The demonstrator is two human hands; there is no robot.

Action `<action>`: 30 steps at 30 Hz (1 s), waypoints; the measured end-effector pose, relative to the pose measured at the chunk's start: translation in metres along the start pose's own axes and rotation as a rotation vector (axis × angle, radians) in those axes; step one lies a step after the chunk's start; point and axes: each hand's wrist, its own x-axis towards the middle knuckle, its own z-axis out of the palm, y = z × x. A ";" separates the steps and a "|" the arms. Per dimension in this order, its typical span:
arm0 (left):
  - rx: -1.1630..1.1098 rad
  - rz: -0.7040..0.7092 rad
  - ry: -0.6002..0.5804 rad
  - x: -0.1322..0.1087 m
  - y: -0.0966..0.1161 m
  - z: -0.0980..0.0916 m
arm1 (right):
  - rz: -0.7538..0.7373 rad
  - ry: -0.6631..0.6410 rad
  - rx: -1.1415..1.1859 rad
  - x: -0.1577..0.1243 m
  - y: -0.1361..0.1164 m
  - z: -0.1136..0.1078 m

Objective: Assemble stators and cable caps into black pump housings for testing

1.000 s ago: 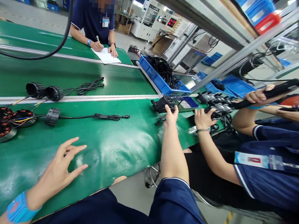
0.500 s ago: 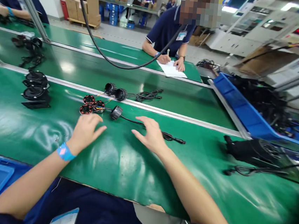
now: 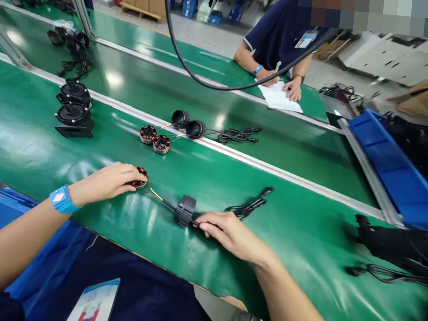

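Shifted toward the near edge of a glossy, rippled green mat [image 3: 297,239] since half a second ago: one silvery-rimmed ring of copper-red windings [image 3: 143,171] and its ribbed black plastic cylinder [image 3: 185,210], joined by thin wires [image 3: 156,194], one yellow. Now well apart from two matching wound rings [image 3: 161,145]. Gripping the first ring under the left hand [image 3: 118,179], palm down, fingers bent; pinching the smooth black cable [image 3: 258,202] just beside the cylinder with the right hand [image 3: 232,234], angled inward, well apart from the left.

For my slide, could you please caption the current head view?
Left hand on a wound ring, right hand on a black cap's cable.
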 end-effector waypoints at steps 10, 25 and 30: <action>-0.237 0.055 -0.063 -0.006 0.036 0.010 | 0.197 -0.185 0.310 -0.036 0.006 0.020; 0.497 -0.454 0.343 -0.045 -0.102 -0.114 | -0.307 -0.018 -0.256 0.127 -0.017 0.011; 0.316 -0.251 0.123 -0.027 -0.134 -0.112 | -0.349 -0.089 -0.219 0.147 -0.023 0.023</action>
